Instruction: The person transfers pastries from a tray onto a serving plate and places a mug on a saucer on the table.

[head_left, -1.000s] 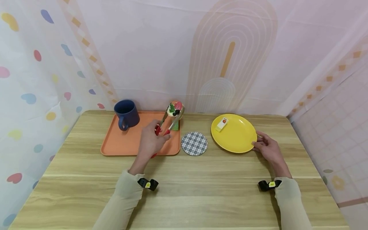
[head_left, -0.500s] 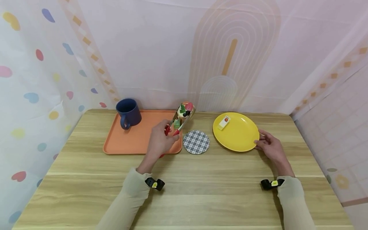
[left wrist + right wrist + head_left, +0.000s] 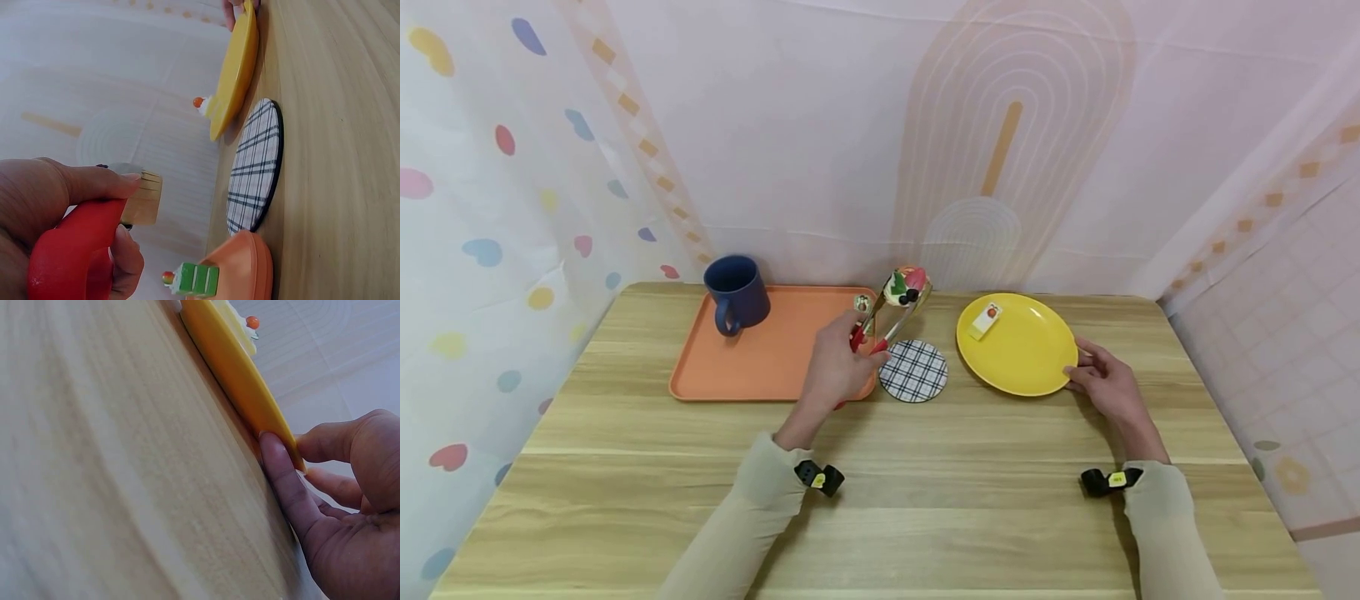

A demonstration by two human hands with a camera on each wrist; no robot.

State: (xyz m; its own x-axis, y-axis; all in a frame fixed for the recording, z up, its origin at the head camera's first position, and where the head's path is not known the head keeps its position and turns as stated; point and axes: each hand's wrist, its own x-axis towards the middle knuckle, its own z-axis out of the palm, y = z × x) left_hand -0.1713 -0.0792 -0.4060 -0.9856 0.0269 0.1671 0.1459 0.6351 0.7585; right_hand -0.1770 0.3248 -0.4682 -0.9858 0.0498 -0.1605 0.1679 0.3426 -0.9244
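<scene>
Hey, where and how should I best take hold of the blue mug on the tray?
Probably by its handle, coming from the front, the person's side. The blue mug has its opening up, and the handle juts toward the person over bare tray. The left hand grips red-handled tongs, so it would likely need freeing first.

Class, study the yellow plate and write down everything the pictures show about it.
The yellow plate is round and plain, with a glossy surface and a shallow raised rim; it looks like plastic. It sits face up on the wooden table, right of and apart from the plaid coaster. A cake slice rests toward its far left side. The right hand pinches its right edge; whether that edge is lifted is unclear.
</scene>
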